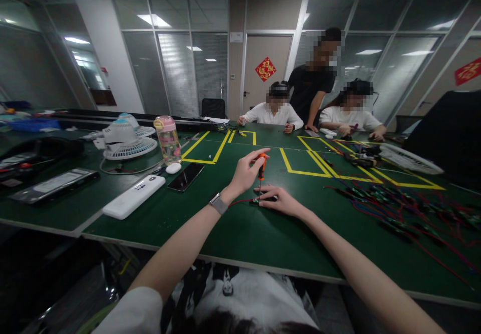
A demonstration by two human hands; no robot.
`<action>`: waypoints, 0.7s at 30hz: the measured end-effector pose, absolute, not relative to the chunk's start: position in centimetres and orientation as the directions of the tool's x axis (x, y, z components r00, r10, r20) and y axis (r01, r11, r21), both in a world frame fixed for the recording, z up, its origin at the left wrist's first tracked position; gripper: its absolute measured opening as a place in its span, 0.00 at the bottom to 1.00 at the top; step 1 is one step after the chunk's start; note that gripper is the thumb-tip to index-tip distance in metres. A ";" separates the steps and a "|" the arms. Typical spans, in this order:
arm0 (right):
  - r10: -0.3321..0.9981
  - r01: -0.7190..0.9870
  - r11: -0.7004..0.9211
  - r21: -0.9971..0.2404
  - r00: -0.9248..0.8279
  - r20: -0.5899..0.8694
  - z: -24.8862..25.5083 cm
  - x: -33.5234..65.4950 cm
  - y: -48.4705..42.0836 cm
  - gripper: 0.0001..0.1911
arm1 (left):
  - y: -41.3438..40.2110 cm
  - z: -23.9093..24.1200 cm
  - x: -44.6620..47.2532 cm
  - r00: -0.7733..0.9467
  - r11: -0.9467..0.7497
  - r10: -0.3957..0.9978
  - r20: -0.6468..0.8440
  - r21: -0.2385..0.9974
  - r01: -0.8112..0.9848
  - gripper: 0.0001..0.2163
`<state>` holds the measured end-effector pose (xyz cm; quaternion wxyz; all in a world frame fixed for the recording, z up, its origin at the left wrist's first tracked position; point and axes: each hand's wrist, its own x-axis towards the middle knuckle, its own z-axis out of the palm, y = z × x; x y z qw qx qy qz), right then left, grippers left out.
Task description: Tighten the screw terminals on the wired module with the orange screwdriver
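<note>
White shirtfront (259, 296) lies below the worktop's (210, 239) near edge; beyond that edge, the left hand (245, 173) closes its fingers round an upright orange-and-black screwdriver (261, 173), tip at a small dark part (254, 201). Right hand's (280, 200) fingers, slightly parted, touch this; grip unclear.

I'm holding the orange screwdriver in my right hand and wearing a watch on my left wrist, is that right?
Not quite: the head view shows the orange screwdriver in your left hand, not your right hand. The watch is on your left wrist.

Glass partitions (208, 73), pale door (257, 93), white pillar (108, 48)
</note>
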<state>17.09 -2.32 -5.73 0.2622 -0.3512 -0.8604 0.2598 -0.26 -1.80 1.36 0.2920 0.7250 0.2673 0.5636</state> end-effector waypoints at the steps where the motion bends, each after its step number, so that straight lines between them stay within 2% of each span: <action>1: 0.740 0.466 0.619 -0.632 -0.616 0.270 -5.7 17.1 -2.3 0.15 | -1.8 1.4 -0.3 0.220 -0.691 0.713 0.666 0.720 0.060 0.15; 6: 0.744 0.467 0.615 -0.636 -0.611 0.271 -5.6 17.0 -2.4 0.15 | -1.9 1.5 -0.2 0.210 -0.735 0.673 0.710 0.673 0.078 0.15; 14: 0.747 0.461 0.609 -0.646 -0.608 0.270 -5.6 17.0 -2.4 0.15 | -2.3 1.6 -0.3 0.126 -0.791 0.597 0.792 0.555 0.256 0.09; 17: 0.742 0.457 0.612 -0.645 -0.614 0.269 -5.5 17.0 -2.5 0.16 | -2.3 1.7 -0.3 0.188 -0.794 0.606 0.773 0.575 0.196 0.12; 21: 0.747 0.469 0.611 -0.638 -0.609 0.267 -5.5 17.0 -2.5 0.16 | -1.8 1.5 -0.2 0.266 -0.721 0.672 0.692 0.693 0.020 0.15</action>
